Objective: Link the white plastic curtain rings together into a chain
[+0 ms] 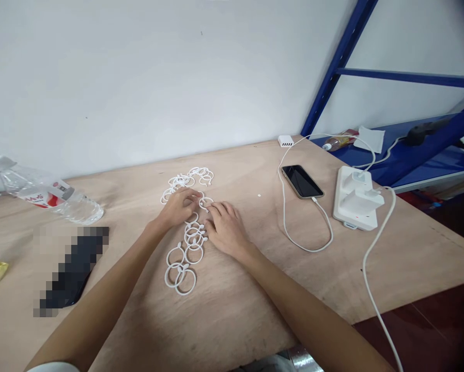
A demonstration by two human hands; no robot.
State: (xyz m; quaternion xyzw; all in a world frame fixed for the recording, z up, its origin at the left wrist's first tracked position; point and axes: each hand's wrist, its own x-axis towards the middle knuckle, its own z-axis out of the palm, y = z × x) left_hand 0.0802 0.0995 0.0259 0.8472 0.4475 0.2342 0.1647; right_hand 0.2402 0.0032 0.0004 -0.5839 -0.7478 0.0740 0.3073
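Head view, both hands (181, 205) (226, 227) palm-down, fingertips meeting on white rings (189, 243)

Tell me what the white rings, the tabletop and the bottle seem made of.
White rings: probably plastic, thin, evenly white, slightly glossy. Tabletop: likely bare plywood, matt tan with faint grain and scuffs. Bottle: clear thin plastic, see-through with bright glints.
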